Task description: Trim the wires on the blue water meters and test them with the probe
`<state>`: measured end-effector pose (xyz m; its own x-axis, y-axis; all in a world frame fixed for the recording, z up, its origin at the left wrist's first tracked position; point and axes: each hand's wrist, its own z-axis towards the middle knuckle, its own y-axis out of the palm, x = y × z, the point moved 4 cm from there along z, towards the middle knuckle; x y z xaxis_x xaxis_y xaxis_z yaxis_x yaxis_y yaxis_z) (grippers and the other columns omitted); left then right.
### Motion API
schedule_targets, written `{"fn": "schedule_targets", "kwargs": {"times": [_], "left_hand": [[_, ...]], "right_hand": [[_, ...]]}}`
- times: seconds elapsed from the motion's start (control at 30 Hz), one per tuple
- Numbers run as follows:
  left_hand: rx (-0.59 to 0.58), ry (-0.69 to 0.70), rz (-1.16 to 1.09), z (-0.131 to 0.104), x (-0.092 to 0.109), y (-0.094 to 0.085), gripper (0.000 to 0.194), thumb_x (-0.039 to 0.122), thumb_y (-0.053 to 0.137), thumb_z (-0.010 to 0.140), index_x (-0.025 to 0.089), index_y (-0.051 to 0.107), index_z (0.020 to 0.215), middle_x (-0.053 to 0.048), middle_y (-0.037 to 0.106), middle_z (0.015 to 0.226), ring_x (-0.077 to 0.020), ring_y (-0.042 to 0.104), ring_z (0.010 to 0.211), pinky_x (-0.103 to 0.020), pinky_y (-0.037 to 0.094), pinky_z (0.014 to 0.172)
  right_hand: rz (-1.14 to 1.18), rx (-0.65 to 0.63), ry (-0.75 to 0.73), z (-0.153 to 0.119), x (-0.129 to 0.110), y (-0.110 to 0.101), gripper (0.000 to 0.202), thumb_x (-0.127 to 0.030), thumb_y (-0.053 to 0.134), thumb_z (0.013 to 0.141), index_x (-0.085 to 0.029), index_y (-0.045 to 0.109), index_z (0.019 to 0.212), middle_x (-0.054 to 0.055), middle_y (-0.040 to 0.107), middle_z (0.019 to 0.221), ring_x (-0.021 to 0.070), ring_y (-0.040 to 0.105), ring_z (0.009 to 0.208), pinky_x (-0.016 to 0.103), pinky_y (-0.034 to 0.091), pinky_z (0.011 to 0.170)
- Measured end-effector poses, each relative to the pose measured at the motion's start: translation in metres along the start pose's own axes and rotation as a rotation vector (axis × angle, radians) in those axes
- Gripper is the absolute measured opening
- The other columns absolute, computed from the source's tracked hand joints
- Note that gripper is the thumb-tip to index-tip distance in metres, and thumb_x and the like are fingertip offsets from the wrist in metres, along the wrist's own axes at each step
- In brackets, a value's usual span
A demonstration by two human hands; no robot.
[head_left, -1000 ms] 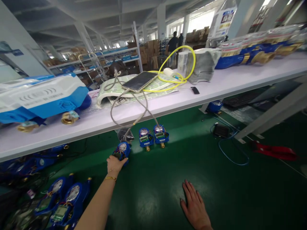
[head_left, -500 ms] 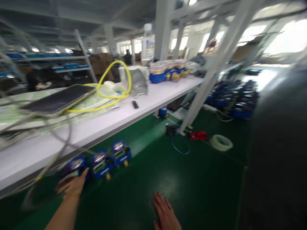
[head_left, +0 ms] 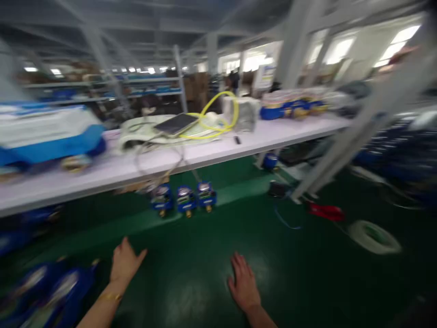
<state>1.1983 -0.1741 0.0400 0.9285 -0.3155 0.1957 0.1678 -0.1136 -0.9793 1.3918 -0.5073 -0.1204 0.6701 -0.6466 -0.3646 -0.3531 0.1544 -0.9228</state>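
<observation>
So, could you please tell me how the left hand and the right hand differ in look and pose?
The left hand has a gold bracelet at its wrist; the right hand shows none. The left hand's thumb spreads widely to the side, while the right hand's thumb lies closer to its fingers. Both are open and empty over the green floor.

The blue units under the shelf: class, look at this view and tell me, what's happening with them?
Three blue units stand side by side on the green floor, just under the shelf's edge. The person's hands are both empty: the left hand is open, nearer the row's left end, and the right hand is spread low over or on the floor. More blue units, blurred, lie at the lower left.
</observation>
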Motion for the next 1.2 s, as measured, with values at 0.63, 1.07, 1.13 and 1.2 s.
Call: {"fn": "schedule_targets", "kwargs": {"times": [0.63, 1.07, 1.13, 1.2], "left_hand": [[-0.055, -0.769, -0.017, -0.082, -0.246, -0.038, 0.036, 0.037, 0.060, 0.089, 0.015, 0.050, 0.116, -0.010, 0.053, 0.115, -0.0242, 0.056, 0.098, -0.043, 0.051, 0.083], [-0.100, -0.742, -0.052, -0.046, -0.227, -0.020, 0.041, 0.039, 0.061, 0.088, 0.014, 0.048, 0.119, -0.011, 0.051, 0.116, -0.0251, 0.055, 0.100, -0.042, 0.051, 0.083], [-0.102, -0.709, -0.056, -0.026, -0.212, -0.013, 0.042, 0.040, 0.060, 0.089, 0.015, 0.047, 0.120, -0.011, 0.051, 0.116, -0.0245, 0.056, 0.098, -0.042, 0.052, 0.081], [-0.096, -0.685, -0.062, -0.004, -0.194, -0.004, 0.042, 0.040, 0.059, 0.089, 0.015, 0.047, 0.121, -0.011, 0.051, 0.117, -0.0242, 0.056, 0.097, -0.041, 0.052, 0.080]], "right_hand": [[-0.146, 0.081, -0.092, -0.003, 0.009, 0.016, 0.078, -0.053, 0.008, 0.085, -0.005, 0.046, 0.133, 0.012, 0.037, 0.145, 0.0303, 0.031, 0.134, 0.051, 0.032, 0.105], [-0.116, -0.159, -0.031, 0.002, 0.010, 0.021, 0.069, -0.050, 0.023, 0.088, -0.009, 0.031, 0.143, 0.010, 0.020, 0.152, 0.0297, 0.016, 0.139, 0.054, 0.022, 0.110], [-0.091, -0.189, -0.018, 0.002, 0.012, 0.021, 0.070, -0.052, 0.028, 0.088, -0.011, 0.029, 0.144, 0.009, 0.018, 0.152, 0.0298, 0.015, 0.139, 0.055, 0.022, 0.110], [-0.079, -0.230, -0.005, 0.002, 0.015, 0.022, 0.070, -0.053, 0.030, 0.088, -0.011, 0.027, 0.145, 0.010, 0.017, 0.152, 0.0302, 0.014, 0.139, 0.055, 0.021, 0.110]]}}
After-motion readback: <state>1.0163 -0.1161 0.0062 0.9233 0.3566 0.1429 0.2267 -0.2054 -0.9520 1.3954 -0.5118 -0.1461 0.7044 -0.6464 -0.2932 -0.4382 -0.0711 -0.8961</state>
